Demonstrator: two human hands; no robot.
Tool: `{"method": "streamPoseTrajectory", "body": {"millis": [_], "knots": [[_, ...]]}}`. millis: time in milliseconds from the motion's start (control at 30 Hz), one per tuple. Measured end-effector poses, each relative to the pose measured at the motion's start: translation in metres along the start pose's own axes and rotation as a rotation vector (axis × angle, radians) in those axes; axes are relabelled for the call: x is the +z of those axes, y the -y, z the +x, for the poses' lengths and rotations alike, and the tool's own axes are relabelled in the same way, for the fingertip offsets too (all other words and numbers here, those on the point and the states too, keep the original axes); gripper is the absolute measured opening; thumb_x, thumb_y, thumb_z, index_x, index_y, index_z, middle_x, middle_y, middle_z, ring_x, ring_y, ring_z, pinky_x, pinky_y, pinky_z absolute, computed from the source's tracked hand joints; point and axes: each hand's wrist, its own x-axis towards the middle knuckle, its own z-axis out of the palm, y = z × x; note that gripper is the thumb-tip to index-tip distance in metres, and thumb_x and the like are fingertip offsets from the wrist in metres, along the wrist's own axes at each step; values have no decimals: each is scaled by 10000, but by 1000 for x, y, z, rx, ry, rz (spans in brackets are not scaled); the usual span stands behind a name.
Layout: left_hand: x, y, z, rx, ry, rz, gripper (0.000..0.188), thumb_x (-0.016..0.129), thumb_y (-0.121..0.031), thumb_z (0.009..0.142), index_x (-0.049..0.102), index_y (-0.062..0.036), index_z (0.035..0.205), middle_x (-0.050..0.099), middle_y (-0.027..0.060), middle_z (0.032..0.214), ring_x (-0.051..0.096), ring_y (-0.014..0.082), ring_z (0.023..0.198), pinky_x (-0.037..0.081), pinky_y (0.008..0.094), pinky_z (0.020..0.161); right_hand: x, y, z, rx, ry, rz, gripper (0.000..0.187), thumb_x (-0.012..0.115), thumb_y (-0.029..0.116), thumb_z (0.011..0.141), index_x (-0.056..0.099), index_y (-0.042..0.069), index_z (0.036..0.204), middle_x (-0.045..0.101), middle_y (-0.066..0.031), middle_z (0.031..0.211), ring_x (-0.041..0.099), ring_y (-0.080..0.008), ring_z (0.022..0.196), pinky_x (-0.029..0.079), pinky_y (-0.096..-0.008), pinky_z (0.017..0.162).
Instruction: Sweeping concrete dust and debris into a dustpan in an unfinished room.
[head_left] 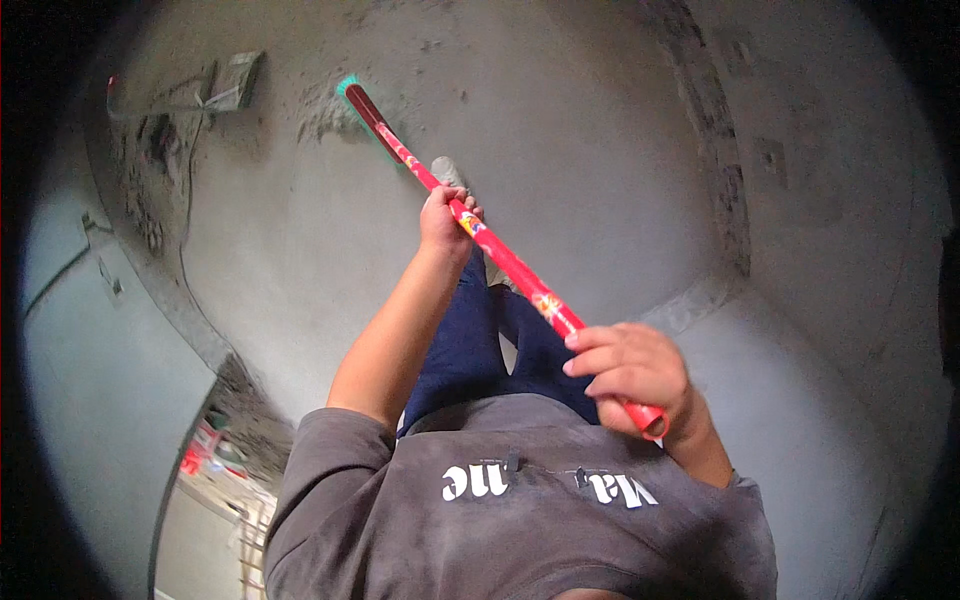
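Note:
A broom (515, 268) with a red patterned handle slants across the view, from the far left down to the near right. Its dark red head (366, 108) with green bristles rests at the dusty concrete floor, by a patch of loose grey dirt (325, 122). My left hand (448, 218) is wrapped round the lower part of the handle, near the head. Closer to my body, my right hand (632, 375) grips the upper part, just short of the open tube end. The right fingers lie over the handle and the palm is hidden.
My shoe (447, 170) is close beside the broom head. Rough rubble (712, 110) lines the floor edge on the right. A flat grey box-like object (236, 80) is at the far left. Red and white items (203, 447) lie beyond a wall edge at lower left.

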Motion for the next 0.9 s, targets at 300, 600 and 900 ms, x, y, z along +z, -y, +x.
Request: {"method": "streamPoseTrajectory", "body": {"millis": [300, 600, 900], "knots": [[-8, 144, -153, -183, 92, 431, 95, 501, -102, 800, 451, -113, 880, 467, 9, 647, 467, 145, 507, 383, 288, 462, 77, 48, -189, 10, -159, -214, 145, 625, 74, 655, 570, 44, 786, 615, -81, 990, 573, -242, 1047, 461, -363, 748], [-24, 123, -262, -127, 149, 467, 78, 522, -153, 813, 484, -87, 830, 491, 30, 668, 470, 149, 517, 400, 283, 484, 92, 159, -191, -275, -148, -218, 196, 643, 14, 619, 555, 36, 793, 629, -84, 878, 627, -270, 900, 521, -363, 759], [-126, 23, -339, 265, -51, 388, 94, 502, -165, 808, 487, -85, 761, 467, 20, 616, 446, 148, 468, 429, 316, 463, 141, 248, -144, -291, 287, -399, 278, 691, 52, 646, 592, 42, 906, 612, -95, 1085, 582, -256, 1027, 473, -374, 877]]}}
